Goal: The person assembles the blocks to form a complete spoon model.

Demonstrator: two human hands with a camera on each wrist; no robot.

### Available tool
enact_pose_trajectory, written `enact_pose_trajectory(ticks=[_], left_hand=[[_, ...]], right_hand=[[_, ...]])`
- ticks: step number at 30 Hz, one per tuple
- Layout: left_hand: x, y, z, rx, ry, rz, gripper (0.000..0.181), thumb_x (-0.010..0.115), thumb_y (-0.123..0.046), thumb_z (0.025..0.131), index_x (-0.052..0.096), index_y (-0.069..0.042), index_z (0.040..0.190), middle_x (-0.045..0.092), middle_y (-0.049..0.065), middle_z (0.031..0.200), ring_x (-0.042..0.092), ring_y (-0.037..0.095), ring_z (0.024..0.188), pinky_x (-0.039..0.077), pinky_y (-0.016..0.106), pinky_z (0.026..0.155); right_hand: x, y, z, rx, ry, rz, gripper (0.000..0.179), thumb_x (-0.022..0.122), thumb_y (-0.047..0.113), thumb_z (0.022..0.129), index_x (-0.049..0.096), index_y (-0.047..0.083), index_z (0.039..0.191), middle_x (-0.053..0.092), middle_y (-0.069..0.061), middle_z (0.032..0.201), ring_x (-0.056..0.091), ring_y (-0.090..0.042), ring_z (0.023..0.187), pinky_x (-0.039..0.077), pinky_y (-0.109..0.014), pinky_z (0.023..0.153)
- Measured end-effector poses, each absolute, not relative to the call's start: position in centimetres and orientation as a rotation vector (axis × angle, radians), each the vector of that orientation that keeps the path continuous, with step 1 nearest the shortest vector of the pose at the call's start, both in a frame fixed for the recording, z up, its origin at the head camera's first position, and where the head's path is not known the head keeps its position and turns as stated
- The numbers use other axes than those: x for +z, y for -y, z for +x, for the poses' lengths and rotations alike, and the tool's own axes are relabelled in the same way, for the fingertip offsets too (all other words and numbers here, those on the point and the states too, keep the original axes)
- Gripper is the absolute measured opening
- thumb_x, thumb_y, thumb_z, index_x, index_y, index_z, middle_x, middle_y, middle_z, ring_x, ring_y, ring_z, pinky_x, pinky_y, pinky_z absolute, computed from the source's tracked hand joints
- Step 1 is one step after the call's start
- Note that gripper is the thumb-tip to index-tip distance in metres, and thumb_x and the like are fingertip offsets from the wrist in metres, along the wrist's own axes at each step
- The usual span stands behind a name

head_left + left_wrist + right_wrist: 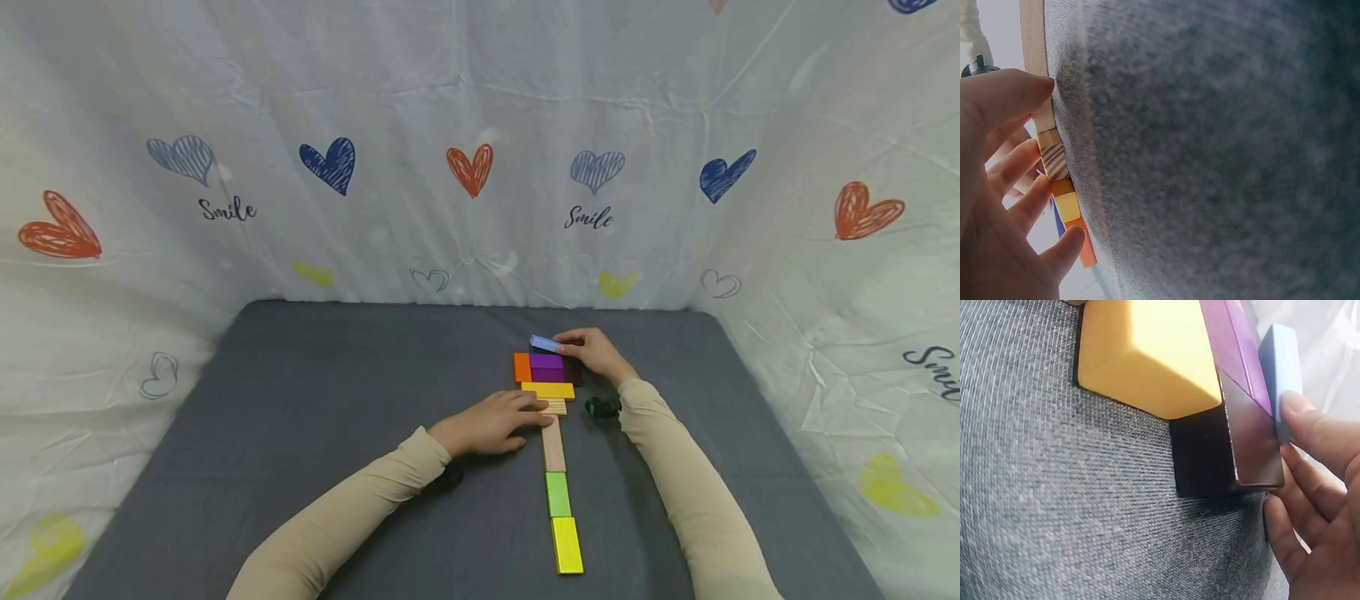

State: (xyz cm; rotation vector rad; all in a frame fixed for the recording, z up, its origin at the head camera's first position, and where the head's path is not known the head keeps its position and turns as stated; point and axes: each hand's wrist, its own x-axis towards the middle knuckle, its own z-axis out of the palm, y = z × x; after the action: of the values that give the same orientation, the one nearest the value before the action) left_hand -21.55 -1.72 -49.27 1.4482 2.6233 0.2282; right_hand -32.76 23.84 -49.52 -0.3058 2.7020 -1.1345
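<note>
In the head view my right hand (595, 350) pinches a light blue block (543, 342) between thumb and fingers, just beyond a row of wooden blocks. That row has an orange block (522, 367), two purple blocks (546, 361) and a dark brown block (573, 372). Nearer lies an amber block (547, 390) set crosswise. My left hand (491, 423) rests with loosely extended fingers over the striped wood pieces (556, 408) and the top of a plain wood block (553, 450). The left wrist view shows its thumb at the plain block's side.
A green block (558, 495) and a yellow block (567, 546) continue the line toward me. Grey cloth (360, 392) covers the table. A white curtain (405, 92) printed with hearts hangs behind and at both sides. A small black device (602, 407) sits under my right wrist.
</note>
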Motion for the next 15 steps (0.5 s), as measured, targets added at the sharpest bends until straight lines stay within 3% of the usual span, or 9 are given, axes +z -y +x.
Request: enact_pose_trajectory(ticks=[15], left_hand=[[-49.23, 1.69, -21.63, 0.213, -2.619, 1.427, 0.053, 0.06, -0.028, 0.099, 0.044, -0.032, 0.149, 0.038, -0.004, 0.159, 0.034, 0.021, 0.149, 0.032, 0.044, 0.122]], right_hand=[[-49.87, -23.5, -32.9, -1.131, -2.716, -0.297, 0.036, 0.063, 0.024, 0.098, 0.066, 0.008, 0.13, 0.063, -0.018, 0.134, 0.061, -0.033, 0.119, 0.049, -0.05, 0.105]])
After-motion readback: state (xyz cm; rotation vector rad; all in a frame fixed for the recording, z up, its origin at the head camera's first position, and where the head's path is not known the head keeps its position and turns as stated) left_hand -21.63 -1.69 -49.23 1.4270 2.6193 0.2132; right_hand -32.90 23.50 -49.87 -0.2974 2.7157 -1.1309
